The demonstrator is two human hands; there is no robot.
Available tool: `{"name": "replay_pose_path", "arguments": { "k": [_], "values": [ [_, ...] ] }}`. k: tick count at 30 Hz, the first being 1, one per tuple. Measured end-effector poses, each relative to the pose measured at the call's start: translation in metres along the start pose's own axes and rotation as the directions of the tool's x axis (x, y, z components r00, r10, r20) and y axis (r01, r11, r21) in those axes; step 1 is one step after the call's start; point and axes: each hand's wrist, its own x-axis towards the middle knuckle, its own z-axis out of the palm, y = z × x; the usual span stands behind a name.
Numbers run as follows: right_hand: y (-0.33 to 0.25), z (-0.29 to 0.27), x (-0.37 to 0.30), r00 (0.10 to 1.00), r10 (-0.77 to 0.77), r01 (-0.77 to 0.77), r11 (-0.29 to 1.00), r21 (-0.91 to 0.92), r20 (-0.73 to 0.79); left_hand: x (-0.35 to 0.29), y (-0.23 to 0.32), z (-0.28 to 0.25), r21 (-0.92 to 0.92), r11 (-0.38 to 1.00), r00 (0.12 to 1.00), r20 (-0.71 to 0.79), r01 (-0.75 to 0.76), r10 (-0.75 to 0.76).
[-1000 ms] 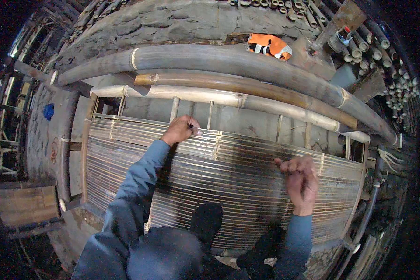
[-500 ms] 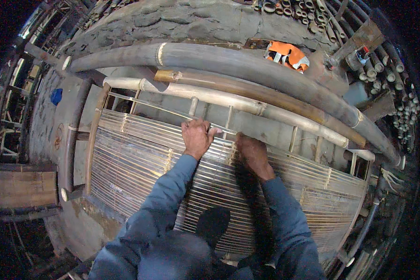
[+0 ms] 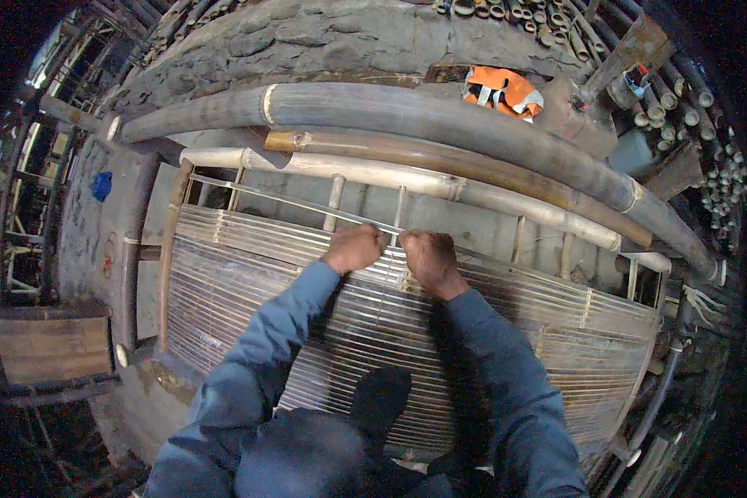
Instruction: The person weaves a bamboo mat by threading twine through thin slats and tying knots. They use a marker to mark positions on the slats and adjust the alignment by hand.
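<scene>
The fingers of your left hand [image 3: 357, 246] and your right hand [image 3: 427, 259] are curled tight on a long, thin, pale bamboo strip [image 3: 290, 201], which runs leftward from them, the two fists close together. Beneath your fingers, a wide rack of narrow, pale bamboo slats [image 3: 241, 274] spreads toward you and to both sides. Just beyond them runs a round, cream-coloured bamboo pole [image 3: 373, 173], with a crumpled orange-and-white bundle [image 3: 506, 87] farther off to their right.
</scene>
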Motion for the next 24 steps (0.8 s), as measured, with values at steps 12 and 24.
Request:
{"name": "replay_pose_path", "arguments": {
  "k": [12, 24],
  "values": [
    [-0.003, 0.014, 0.01, 0.991, -0.131, 0.13, 0.991, -0.037, -0.034, 0.066, -0.024, -0.033, 0.123, 0.879, 0.612, 0.761, -0.46, 0.214],
    [0.034, 0.014, 0.029, 0.853, -0.516, 0.517, 0.856, 0.001, 0.081, 0.083, -0.064, -0.009, -0.107, 0.939, 0.535, 0.798, -0.326, 0.276]
  ]
}}
